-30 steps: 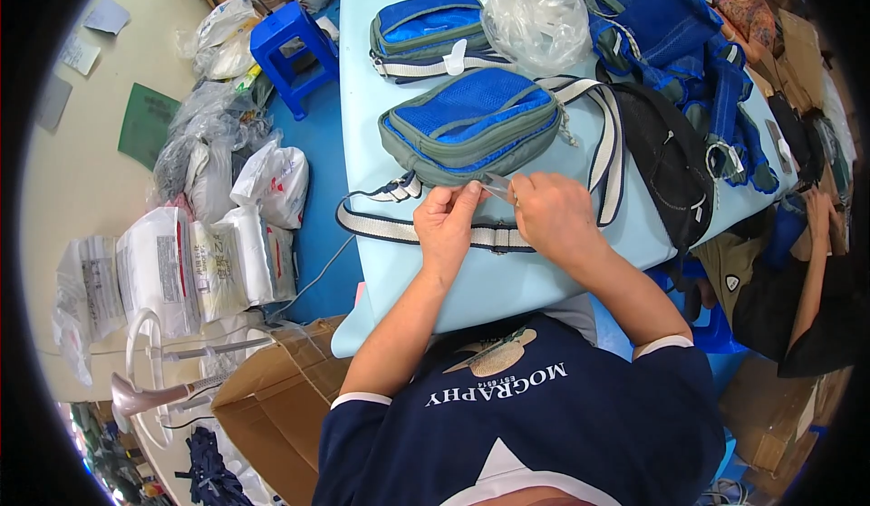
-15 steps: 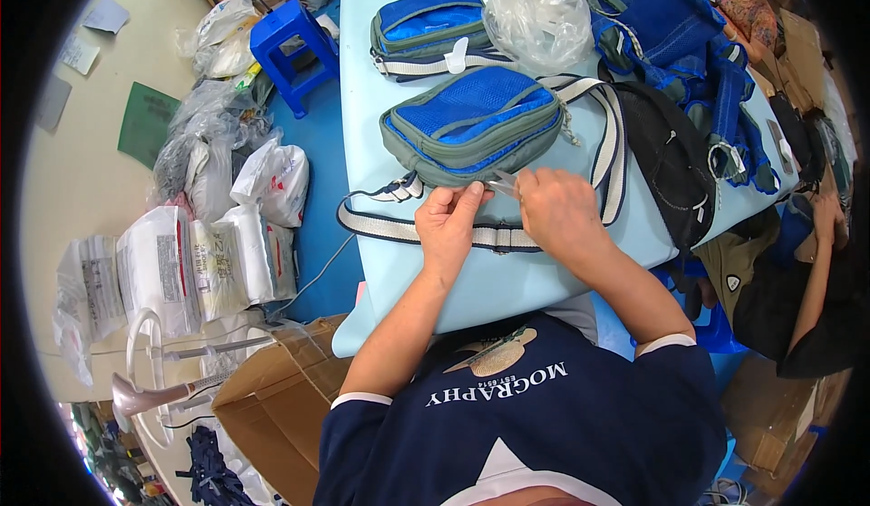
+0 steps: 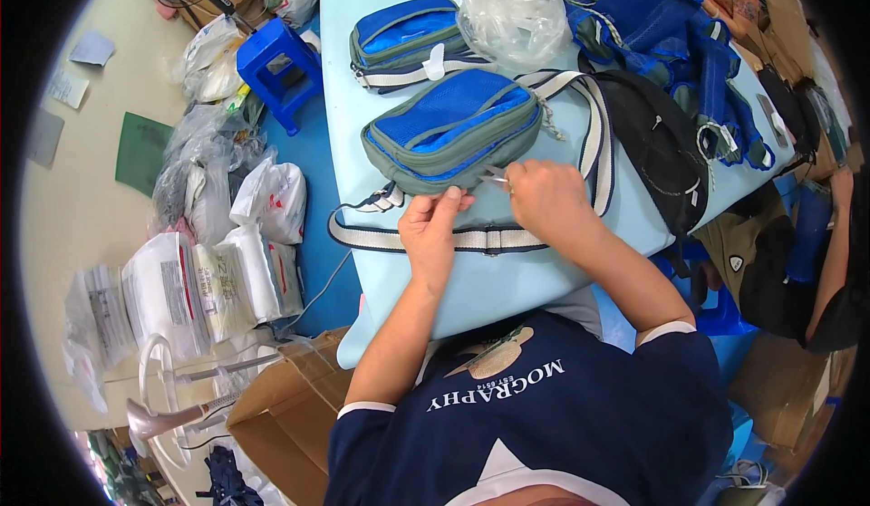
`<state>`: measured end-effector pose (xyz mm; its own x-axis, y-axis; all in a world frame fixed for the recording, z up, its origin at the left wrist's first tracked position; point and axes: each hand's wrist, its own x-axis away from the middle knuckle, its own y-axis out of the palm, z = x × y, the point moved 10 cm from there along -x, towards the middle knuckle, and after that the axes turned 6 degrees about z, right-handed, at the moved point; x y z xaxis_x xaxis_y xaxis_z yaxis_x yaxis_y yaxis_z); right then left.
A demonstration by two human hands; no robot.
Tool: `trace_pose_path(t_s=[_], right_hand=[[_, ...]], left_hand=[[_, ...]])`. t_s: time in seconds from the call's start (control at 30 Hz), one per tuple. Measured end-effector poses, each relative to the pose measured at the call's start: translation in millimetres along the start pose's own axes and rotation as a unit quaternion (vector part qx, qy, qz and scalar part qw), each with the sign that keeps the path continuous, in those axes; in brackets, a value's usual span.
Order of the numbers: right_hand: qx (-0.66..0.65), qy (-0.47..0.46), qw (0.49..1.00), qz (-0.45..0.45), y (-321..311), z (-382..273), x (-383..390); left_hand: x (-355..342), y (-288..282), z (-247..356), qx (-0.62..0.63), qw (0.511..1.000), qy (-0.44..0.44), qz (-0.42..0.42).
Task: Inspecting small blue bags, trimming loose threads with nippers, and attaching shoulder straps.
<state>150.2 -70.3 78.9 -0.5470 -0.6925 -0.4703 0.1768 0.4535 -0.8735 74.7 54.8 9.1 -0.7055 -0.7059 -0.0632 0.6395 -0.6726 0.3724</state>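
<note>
A blue and grey waist bag (image 3: 453, 130) lies on the light blue table, its striped white and navy strap (image 3: 471, 238) looped around it. My left hand (image 3: 432, 225) pinches the bag's near lower edge between thumb and fingers. Just to the right, my right hand (image 3: 550, 200) is closed around small metal snips (image 3: 493, 176). Their blades point left toward the bag's edge, close to my left fingertips. My right fingers hide the handles. Whether the blades touch a thread is too small to tell.
Behind lie a second blue waist bag (image 3: 406, 37) and a clear plastic bag (image 3: 513, 22). A black bag (image 3: 648, 139) and blue mesh pieces (image 3: 634, 17) lie to the right. A blue stool (image 3: 279, 67) stands left of the table (image 3: 381, 293); a co-worker's arm (image 3: 829, 252) shows far right.
The view has shifted slightly, so most things sit a little further left. The snips have drawn slightly away from the left fingertips, and their blades show more clearly. The left hand still pinches the bag's edge.
</note>
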Motion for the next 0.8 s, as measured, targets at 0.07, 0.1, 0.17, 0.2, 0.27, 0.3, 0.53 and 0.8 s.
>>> trace_pose_path(t_s=[0.07, 0.1, 0.17, 0.2, 0.27, 0.3, 0.53, 0.8], right_hand=[[-0.030, 0.064, 0.997, -0.037, 8, 22, 0], [-0.031, 0.059, 0.997, -0.036, 10, 29, -2], [-0.068, 0.101, 0.993, -0.005, 9, 60, -2], [-0.070, 0.095, 0.993, -0.006, 13, 68, -4], [-0.210, 0.152, 0.962, 0.080, 7, 92, -4], [-0.215, 0.146, 0.962, 0.078, 10, 96, -4], [-0.305, 0.222, 0.926, -0.017, 55, 108, -33], [-0.506, 0.362, 0.778, -0.087, 91, 102, -14]], left_hand=[[-3, -14, 2, 0.025, 1.000, -0.009, 0.016], [-6, -24, 3, 0.051, 0.998, -0.017, 0.035], [-15, -39, 12, 0.066, 0.995, -0.028, 0.067], [-18, -47, 6, 0.068, 0.991, -0.091, 0.073], [-22, -78, -4, -0.023, 0.977, -0.203, 0.069], [-23, -93, 3, -0.023, 0.977, -0.199, 0.077], [-7, -10, 123, -0.538, 0.718, 0.439, 0.046], [-48, 98, 52, -0.552, 0.712, 0.419, -0.115]])
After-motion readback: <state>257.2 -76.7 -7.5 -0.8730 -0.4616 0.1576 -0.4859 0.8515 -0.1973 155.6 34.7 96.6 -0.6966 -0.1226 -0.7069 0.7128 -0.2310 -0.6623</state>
